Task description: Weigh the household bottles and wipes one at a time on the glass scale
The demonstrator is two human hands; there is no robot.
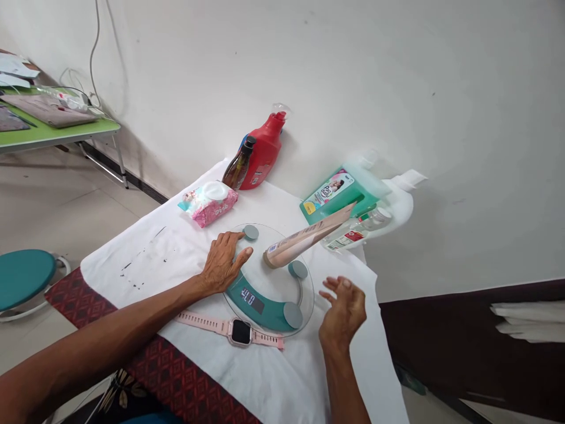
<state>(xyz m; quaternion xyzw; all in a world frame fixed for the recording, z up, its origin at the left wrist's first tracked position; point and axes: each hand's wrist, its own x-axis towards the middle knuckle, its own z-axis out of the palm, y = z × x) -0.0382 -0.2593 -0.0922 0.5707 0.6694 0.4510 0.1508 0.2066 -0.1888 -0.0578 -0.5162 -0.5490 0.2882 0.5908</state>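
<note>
A round glass weighing scale [269, 325] with teal trim lies on the white cloth; its small display is lit, but I cannot read the figures surely. On the glass a beige-pink squeeze tube [304, 240] stands on its cap, and neither hand touches it. My left hand [224, 262] rests at the scale's left edge, fingers stretched and thumb apart, beside a grey round pad. Off the scale's right side hovers my right hand [343, 309], fingers loosely bent and apart, with nothing in it. A pink smartwatch [241, 332] lies along the scale's near edge.
Behind the scale are a pack of wipes [212, 203], a dark bottle [239, 165] and a red bottle [265, 153]. Green liquid bottle [329, 191], clear bottle [348, 234] and white bottle [404, 203] stand right. A teal stool [26, 280] and green table [57, 135] are left.
</note>
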